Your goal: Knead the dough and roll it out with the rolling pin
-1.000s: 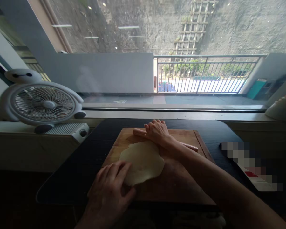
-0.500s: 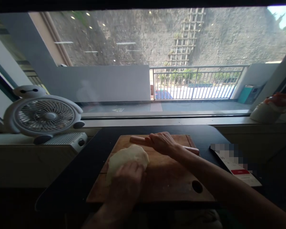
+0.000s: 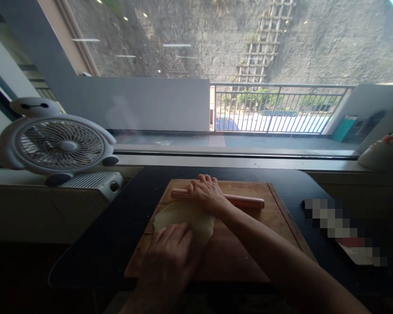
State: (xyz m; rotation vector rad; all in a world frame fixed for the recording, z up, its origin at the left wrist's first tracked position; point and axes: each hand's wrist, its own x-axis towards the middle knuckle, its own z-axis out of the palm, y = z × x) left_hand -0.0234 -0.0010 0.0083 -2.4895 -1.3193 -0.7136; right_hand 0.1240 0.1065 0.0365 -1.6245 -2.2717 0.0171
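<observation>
A flat, pale sheet of dough [image 3: 180,213] lies on the wooden cutting board [image 3: 242,257], its outline uneven. My left hand [image 3: 170,248] rests over the dough's near left part, fingers bent and close together on it; the thumb side is in shadow. Across the far part of the board lies a reddish-brown rolling pin [image 3: 245,201], along the dough's far edge. My right hand [image 3: 206,192] is over the pin's left half, holding it with fingers bent over the far side. My right forearm crosses the board's right side.
Under the board stands a black table [image 3: 98,244]. A white fan [image 3: 65,146] sits at the left on a white box-like unit [image 3: 94,181]. On the table's right lies a partly blurred flat object [image 3: 353,248]. Beyond is a window sill [image 3: 249,161], with a white pot-like object [image 3: 380,155] at its right.
My right hand and the rolling pin have moved left, and the pin now lies close along the dough's far edge. The dough looks flatter and shifted slightly right. The view has tilted down.
</observation>
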